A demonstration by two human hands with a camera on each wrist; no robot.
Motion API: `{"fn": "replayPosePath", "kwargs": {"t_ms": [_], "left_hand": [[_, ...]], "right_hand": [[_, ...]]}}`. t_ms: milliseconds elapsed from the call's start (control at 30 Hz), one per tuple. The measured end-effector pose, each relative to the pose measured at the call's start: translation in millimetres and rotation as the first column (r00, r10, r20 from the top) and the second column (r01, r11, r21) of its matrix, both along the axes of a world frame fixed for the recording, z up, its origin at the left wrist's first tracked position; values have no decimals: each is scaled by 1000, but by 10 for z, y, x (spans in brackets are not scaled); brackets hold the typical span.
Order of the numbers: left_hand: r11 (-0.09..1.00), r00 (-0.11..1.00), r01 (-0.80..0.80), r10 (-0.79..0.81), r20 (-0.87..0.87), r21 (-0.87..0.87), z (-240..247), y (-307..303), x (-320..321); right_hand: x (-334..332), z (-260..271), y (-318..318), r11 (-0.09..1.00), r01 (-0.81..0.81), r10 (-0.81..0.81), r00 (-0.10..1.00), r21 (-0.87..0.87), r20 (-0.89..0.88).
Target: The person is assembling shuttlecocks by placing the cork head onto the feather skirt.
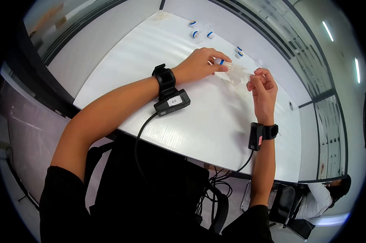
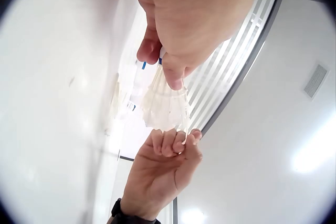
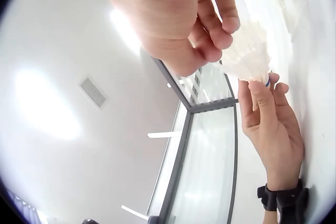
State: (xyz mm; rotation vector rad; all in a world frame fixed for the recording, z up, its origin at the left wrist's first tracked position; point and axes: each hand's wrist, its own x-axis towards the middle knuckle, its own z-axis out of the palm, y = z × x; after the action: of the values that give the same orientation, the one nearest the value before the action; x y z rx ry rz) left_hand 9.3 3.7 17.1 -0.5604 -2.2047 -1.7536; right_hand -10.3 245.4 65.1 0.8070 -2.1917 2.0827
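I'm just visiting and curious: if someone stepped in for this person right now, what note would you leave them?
Left hand grips the shuttlecock at its blue-banded cork end.
Right hand pinches the edge of its feather skirt.
Both hold it over the white table.
More shuttlecocks lie at the table's far side, apart from both hands.
Done: one shuttlecock taken in hand. Left: probably the rest, one by one.

Cork of the shuttlecock half hidden behind the left hand; far shuttlecocks too small for detail.
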Motion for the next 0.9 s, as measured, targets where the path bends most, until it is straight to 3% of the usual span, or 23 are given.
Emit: {"fn": "replayPosePath", "kwargs": {"t_ms": [167, 267, 467, 667, 900], "left_hand": [[999, 1000, -3, 3, 3, -42, 43, -23, -5], [998, 995, 38, -43, -94, -59, -29, -48, -51], [996, 998, 24, -29, -50, -91, 21, -6, -18], [998, 998, 43, -41, 52, -42, 43, -10, -27], [993, 995, 96, -98, 29, 65, 10, -11, -48]], "right_hand": [[-25, -3, 11, 1000, -27, 27, 999, 7, 23], [-50, 1, -9, 998, -25, 28, 999, 66, -38], [-68, -24, -17, 993, -21, 30, 996, 112, -78], [-38, -35, -28, 990, 31, -18, 995, 134, -93], [20, -16, -84, 995, 41, -33, 995, 91, -97]]}}
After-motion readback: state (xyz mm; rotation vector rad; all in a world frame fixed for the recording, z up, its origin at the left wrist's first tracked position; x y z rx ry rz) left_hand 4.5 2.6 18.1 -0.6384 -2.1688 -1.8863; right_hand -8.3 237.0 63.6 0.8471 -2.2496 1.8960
